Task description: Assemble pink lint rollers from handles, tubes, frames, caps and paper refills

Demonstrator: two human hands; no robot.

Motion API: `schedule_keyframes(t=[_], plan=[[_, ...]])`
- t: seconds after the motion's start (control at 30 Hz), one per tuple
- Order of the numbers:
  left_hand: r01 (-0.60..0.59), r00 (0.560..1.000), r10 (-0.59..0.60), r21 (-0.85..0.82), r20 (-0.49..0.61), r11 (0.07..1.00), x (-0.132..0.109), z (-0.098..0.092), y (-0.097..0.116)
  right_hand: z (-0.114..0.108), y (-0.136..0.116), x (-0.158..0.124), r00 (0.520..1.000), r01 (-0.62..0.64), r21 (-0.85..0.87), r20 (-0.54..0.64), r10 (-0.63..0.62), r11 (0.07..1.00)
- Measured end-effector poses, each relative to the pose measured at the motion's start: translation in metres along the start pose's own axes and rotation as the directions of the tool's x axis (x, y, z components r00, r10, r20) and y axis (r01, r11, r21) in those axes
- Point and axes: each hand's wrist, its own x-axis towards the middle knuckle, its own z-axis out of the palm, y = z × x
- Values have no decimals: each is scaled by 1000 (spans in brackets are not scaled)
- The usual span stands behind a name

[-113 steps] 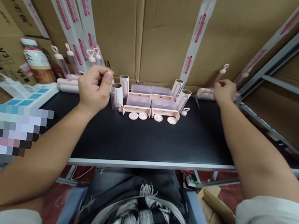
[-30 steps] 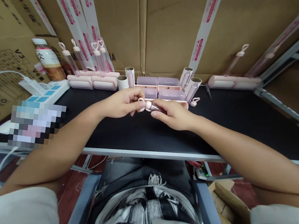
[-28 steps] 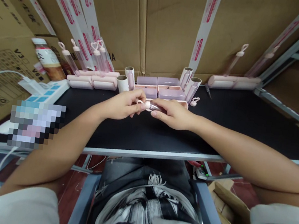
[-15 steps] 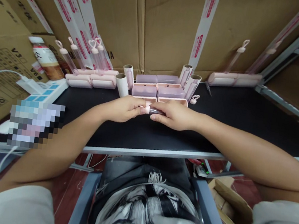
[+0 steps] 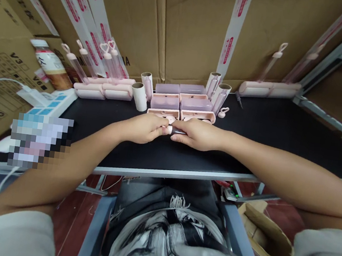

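My left hand (image 5: 145, 128) pinches the pale pink end of a small tube (image 5: 177, 131), and my right hand (image 5: 200, 134) has its fingers closed on the dark, clear part. The tube lies level between the two hands, over the black table. Just behind them are pink open cases (image 5: 164, 112) and purple translucent cases (image 5: 195, 105) in rows. White cylinders stand on both sides of these, one at the left (image 5: 139, 98) and one at the right (image 5: 221, 97). A pink heart-shaped loop cap (image 5: 223, 112) lies to the right.
Pink cases with upright tubes stand at the back left (image 5: 117, 91) and back right (image 5: 254, 90). At the left are a bottle (image 5: 51, 64), a power strip (image 5: 54, 104) and a blurred-out object (image 5: 41, 140). Cardboard (image 5: 193, 30) backs the table.
Both hands have come slightly nearer to me with the tube still between them. More of the front pink cases now shows behind the fingers.
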Motion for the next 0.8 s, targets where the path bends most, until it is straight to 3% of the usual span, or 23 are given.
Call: schedule_keyframes(t=[0.23,0.33,0.43,0.5,0.7,0.8], plan=[[-23,999,13,-196,-49,980,2,-8,3,-1,9,3,995,81,94,-65,-75,992],[84,991,-61,-195,121,977,-1,-21,10,-5,7,0,991,132,161,14,-136,978],[271,904,-211,-118,371,955,-5,-28,14,-5,0,-1,986,125,121,94,-137,985],[346,855,-290,-56,430,937,-6,-28,13,-2,-4,0,990,106,58,91,-111,993],[413,833,-373,-10,408,911,-11,-35,10,4,-5,6,998,49,-80,50,-46,996],[384,902,-355,-80,246,920,-16,-45,6,2,-6,5,998,43,-93,40,-39,995]])
